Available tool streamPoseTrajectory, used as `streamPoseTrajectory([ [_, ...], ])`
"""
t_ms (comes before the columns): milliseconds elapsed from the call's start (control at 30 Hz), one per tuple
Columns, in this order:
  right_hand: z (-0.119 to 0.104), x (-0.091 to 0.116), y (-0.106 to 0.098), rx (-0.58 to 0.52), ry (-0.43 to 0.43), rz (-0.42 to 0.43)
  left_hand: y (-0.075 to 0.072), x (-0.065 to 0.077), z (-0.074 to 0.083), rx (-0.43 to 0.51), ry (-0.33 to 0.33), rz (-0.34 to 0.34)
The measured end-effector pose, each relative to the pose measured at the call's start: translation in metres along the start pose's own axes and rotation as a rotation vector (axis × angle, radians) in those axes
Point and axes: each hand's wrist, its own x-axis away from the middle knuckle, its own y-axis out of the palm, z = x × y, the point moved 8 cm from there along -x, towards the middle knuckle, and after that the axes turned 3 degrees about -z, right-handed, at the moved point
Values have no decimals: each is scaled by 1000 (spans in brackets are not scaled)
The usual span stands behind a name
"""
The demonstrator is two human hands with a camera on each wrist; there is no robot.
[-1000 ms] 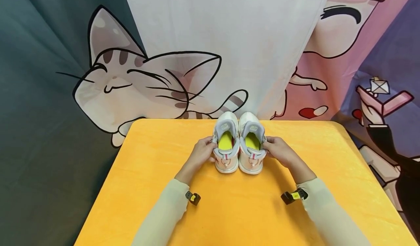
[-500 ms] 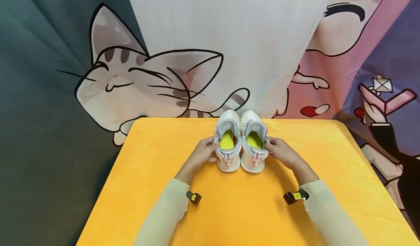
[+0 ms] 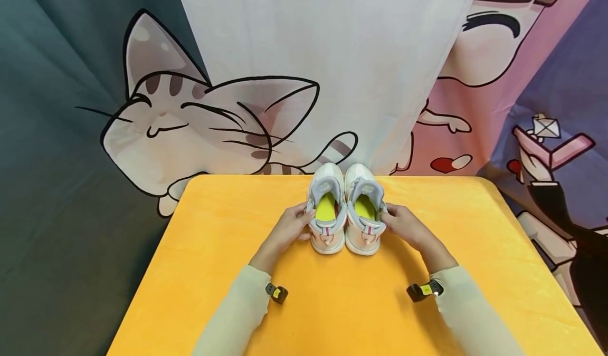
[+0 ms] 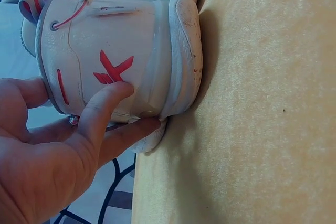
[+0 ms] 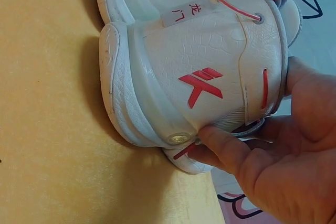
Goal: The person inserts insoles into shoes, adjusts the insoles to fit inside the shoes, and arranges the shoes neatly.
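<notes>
A pair of white sneakers stands side by side at the far edge of the table, heels towards me. Yellow-green insoles (image 3: 325,209) show inside both. My left hand (image 3: 287,227) grips the left sneaker (image 3: 328,241) by its outer side, thumb over the collar. In the left wrist view, fingertips press the sneaker's side (image 4: 79,51) just under a red logo. My right hand (image 3: 408,228) grips the right sneaker (image 3: 363,242) the same way; in the right wrist view its fingers (image 5: 223,148) lie below the red logo (image 5: 201,86). The sneakers' inner sides are mostly hidden.
A yellow cloth covers the table (image 3: 228,229). Right behind its far edge hangs a curtain (image 3: 342,71) printed with a cartoon cat (image 3: 180,124) and other figures. Black straps with small dark devices (image 3: 276,294) sit at both wrists.
</notes>
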Motion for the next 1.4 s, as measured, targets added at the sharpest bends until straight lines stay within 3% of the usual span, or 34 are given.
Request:
streamPoseTrajectory([
  [300,-3,-3,3,12,-10,1,-6,2,-2,-2,1,13],
  [600,-2,3,1,17,-12,25,1,4,3,-16,-1,-34],
  [1000,1,11,-1,11,-2,62,5,2,-1,-40,6,-15],
  [1200,0,5,-3,59,-14,78,4,1,2,-42,14,-13],
  [1300,-2,3,-5,108,-39,78,-2,-1,6,-112,21,24],
  [1400,-3,6,-10,182,-75,75,-14,1,12,-283,57,86],
])
